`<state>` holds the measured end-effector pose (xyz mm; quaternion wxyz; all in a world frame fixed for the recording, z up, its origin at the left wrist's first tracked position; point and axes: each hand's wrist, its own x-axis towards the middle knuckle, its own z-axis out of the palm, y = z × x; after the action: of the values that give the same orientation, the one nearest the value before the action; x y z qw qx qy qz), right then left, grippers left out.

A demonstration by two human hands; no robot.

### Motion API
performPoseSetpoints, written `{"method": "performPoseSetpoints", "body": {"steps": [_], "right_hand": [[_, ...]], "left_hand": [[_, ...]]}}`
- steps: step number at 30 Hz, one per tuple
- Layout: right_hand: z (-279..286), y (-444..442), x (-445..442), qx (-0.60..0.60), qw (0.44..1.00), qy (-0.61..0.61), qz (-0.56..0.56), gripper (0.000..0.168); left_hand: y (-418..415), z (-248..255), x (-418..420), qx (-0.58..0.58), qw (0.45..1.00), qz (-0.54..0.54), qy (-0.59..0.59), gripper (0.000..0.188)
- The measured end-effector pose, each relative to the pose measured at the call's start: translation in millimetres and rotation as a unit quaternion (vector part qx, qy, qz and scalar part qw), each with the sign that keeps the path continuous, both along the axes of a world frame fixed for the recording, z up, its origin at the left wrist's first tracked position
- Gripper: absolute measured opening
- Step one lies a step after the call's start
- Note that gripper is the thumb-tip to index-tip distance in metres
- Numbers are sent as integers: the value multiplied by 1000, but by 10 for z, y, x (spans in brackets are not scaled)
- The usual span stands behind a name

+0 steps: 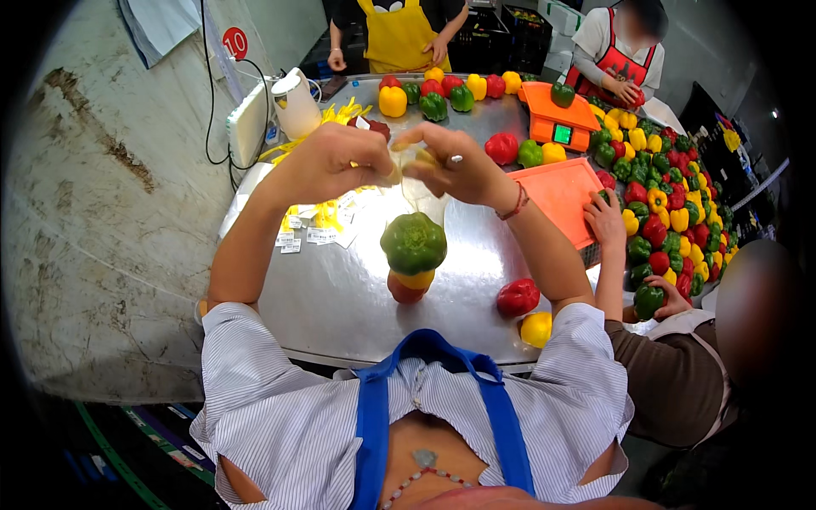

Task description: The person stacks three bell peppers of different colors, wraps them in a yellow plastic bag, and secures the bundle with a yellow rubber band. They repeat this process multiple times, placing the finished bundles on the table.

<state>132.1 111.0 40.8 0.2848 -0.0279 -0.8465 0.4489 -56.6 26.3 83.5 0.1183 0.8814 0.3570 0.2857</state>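
My left hand (344, 156) and my right hand (449, 159) meet above the steel table (331, 299), pinching the gathered top of a see-through bag (419, 194). Motion blurs the fingertips of the right hand. Below them the bag runs down to a green bell pepper (415, 242), stacked over a yellow bell pepper (417, 279) and a red one (403, 293). Whether the stack hangs or rests on the table, I cannot tell. A loose red pepper (517, 298) and a yellow pepper (536, 329) lie by my right elbow.
Yellow tag strips (328, 213) with printed labels lie left, near a white kettle (296, 105). An orange scale (558, 115) bears a green pepper. Another orange tray (564, 197) stands before a large pepper heap (669, 204). A co-worker's hand (605, 217) reaches in from the right.
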Motion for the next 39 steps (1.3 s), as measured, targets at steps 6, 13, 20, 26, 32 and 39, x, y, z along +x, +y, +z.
{"method": "performPoseSetpoints", "body": {"steps": [6,13,20,26,32,39], "right_hand": [[-16,-45,-154,19,958,-232,169,26],[-12,-190,-161,100,985,-89,109,15],[0,-282,-147,334,941,-27,47,9],[145,-60,7,306,951,-19,-43,5],[437,-439,127,486,866,78,-84,30],[221,-570,74,428,771,-471,8,47]], "left_hand": [[-179,-137,100,25,999,-37,-29,12],[-96,-935,-51,-176,901,-39,-395,68],[-132,-1221,362,-301,922,-116,-213,25],[-172,-1433,488,-405,788,-135,-443,35],[-223,-1471,480,-418,798,-94,-423,24],[-270,-1422,504,-422,841,-72,-331,13]]}}
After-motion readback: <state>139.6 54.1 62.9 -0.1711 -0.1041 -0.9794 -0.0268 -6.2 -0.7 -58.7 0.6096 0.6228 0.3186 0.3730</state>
